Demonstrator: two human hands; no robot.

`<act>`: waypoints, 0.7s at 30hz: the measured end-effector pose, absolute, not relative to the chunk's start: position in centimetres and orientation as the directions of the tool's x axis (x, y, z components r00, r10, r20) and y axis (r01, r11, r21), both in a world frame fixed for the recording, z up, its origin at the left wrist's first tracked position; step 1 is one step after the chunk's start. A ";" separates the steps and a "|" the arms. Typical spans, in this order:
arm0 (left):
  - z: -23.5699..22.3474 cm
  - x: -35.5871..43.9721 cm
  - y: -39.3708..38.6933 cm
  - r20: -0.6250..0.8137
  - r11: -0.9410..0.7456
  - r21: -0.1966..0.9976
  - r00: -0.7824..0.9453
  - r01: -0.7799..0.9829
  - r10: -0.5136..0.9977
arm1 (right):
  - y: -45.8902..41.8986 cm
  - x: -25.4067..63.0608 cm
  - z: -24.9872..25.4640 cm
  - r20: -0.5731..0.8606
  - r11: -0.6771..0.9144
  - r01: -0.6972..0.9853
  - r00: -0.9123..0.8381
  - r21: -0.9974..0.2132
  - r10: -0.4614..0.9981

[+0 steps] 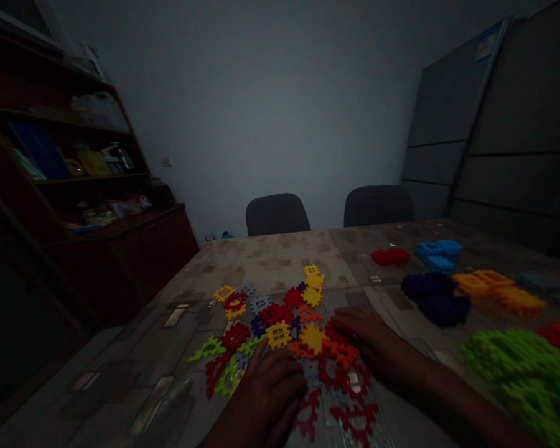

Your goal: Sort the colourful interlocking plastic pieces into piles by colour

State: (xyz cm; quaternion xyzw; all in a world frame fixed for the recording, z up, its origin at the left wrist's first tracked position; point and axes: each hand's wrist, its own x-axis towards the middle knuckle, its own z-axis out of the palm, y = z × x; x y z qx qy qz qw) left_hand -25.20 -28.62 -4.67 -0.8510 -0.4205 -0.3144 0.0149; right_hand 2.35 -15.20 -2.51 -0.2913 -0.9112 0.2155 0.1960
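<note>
A loose pile of flat plastic interlocking pieces with toothed edges lies on the table before me. My left hand (276, 382) is low over the pile's near side, index finger stretched towards a yellow window-patterned piece (279, 335) and the other fingers slightly bent. At the right edge of the pile is my right hand (364, 333), its fingers reaching left over a red piece (336, 331); its fingertips are partly hidden. Between the hands lie a solid yellow piece (312, 338) and an orange piece (343, 353). Green pieces (208, 348) lie left of my left hand.
Colour-sorted stacks stand at the right: green (518, 361), dark blue (436, 297), orange-yellow (499, 288), light blue (438, 252) and red (391, 256). Two dark chairs (278, 214) stand behind the patterned table (261, 255). A wooden shelf unit (121, 242) is at the left.
</note>
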 end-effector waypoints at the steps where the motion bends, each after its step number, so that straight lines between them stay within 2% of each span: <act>1: -4.6 -25.2 -28.6 0.547 -0.639 0.251 0.438 0.727 0.713 | -15.1 2.0 -2.2 0.223 0.742 0.434 -0.767 -0.511 0.601; 4: -4.5 -25.1 -28.7 0.564 -0.634 0.261 0.418 0.728 0.712 | -14.6 1.1 -1.4 0.172 0.754 0.407 -0.813 -0.516 0.556; 9: -3.6 -25.2 -29.0 0.448 -0.612 0.254 0.470 0.749 0.761 | -13.0 0.6 -1.6 0.100 0.757 0.422 -0.840 -0.498 0.534; 17: -2.8 -25.2 -29.2 0.400 -0.600 0.286 0.476 0.747 0.783 | -10.9 2.4 -1.5 0.124 0.640 0.573 -0.687 -0.512 0.716; 21: -3.2 -25.4 -28.9 0.407 -0.607 0.262 0.484 0.751 0.774 | -11.3 4.7 0.5 0.136 0.598 0.570 -0.650 -0.563 0.748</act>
